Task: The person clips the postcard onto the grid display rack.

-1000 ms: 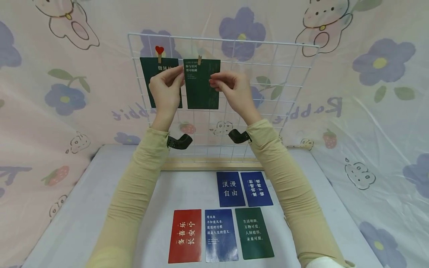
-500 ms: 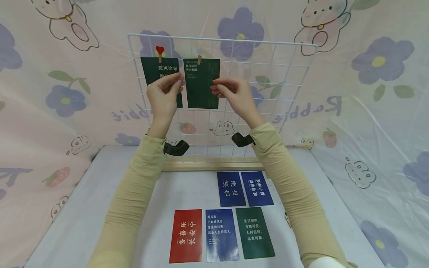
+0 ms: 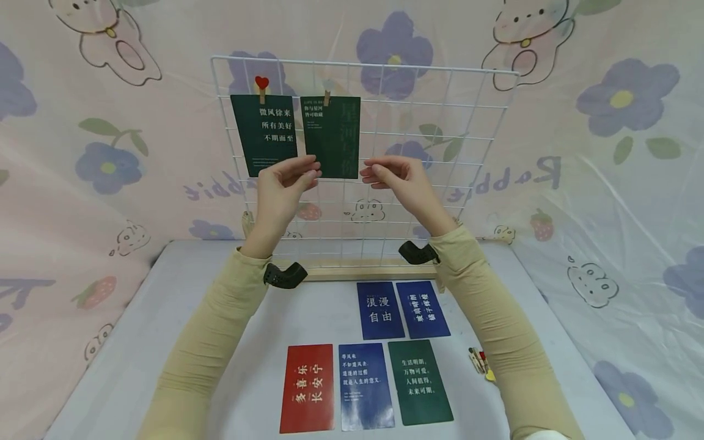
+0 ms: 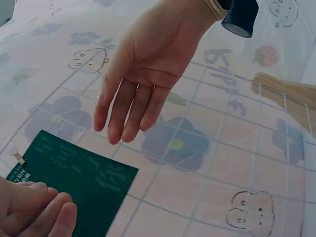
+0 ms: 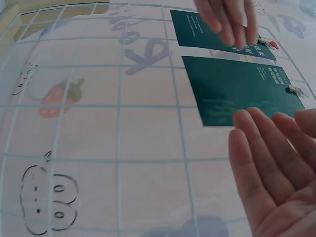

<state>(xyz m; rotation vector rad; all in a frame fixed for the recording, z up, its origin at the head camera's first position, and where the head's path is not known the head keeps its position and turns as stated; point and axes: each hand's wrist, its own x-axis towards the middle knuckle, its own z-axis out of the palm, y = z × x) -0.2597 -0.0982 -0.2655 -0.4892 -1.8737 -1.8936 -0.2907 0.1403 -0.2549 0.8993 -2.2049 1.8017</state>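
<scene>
Two dark green cards hang from the white wire grid point(image 3: 379, 132). A wooden clothespin with a red heart point(image 3: 262, 82) holds the left green card point(image 3: 265, 131); a small clothespin point(image 3: 327, 98) holds the right green card point(image 3: 333, 140). My left hand point(image 3: 286, 192) is in front of the cards' lower edges, its fingers loosely bent with nothing between them. To the right of the second card, my right hand point(image 3: 404, 183) also holds nothing. In the right wrist view, my right hand point(image 5: 281, 173) has its fingers relaxed below the second card.
On the white table point(image 3: 181, 305) lie a red card point(image 3: 307, 388), a blue card point(image 3: 366, 386), a green card point(image 3: 420, 382) and two more blue cards point(image 3: 381, 310) behind them. Several small clothespins point(image 3: 478, 360) lie beside my right sleeve. A wooden base point(image 3: 352, 272) supports the grid.
Both hands have come down from the upper parts of the cards, and the right has left the second card's edge. The cards stay hanging. The clothespins by my right sleeve have come into view.
</scene>
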